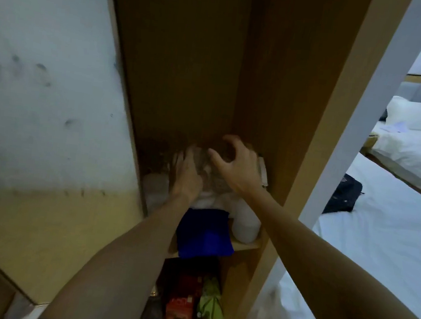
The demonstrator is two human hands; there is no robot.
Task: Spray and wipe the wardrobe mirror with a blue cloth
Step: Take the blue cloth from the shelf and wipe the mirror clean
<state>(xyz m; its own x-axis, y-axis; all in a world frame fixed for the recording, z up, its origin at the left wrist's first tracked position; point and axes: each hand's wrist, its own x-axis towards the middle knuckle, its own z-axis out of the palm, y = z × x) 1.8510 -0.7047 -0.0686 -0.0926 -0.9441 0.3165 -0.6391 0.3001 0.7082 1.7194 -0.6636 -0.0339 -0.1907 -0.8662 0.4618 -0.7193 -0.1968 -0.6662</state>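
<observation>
Blue cloth (204, 234) lies folded on the shelf (244, 245), at 6 o'clock from both hands; soft, light, best pinched at its front edge. Left hand (189, 172) flat, right hand (238, 162) clawed, both empty.

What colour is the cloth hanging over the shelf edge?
The cloth is deep blue, plain, seen in the head view.

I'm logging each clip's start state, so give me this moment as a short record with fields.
place: open wooden wardrobe, bed to its right
left hand: reaching into the shelf, fingers straight
right hand: fingers curled over a clear bag, grip unclear
blue cloth: at shelf front, untouched
lower shelf: red box, green packet
</observation>
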